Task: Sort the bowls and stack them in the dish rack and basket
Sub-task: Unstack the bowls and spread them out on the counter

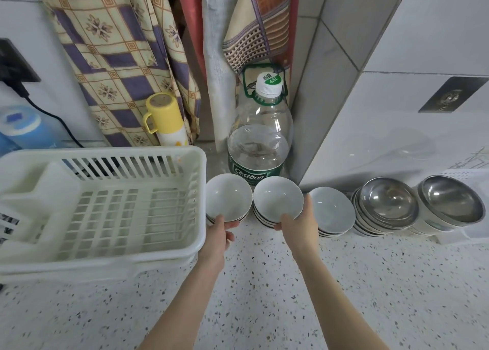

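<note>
Left hand point(219, 230) and right hand point(299, 224), each gripping a white-bowl stack point(229, 197) by its near rim, should lift level toward the dish rack point(105, 207) at nine o'clock.

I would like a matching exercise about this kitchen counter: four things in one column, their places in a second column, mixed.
1. dish rack
2. water bottle
3. steel bowls
4. yellow cup

a. far right of the counter
b. behind the white bowls
c. behind the rack, by the curtain
d. left of the left hand

Pairs: 1-d, 2-b, 3-a, 4-c
</note>
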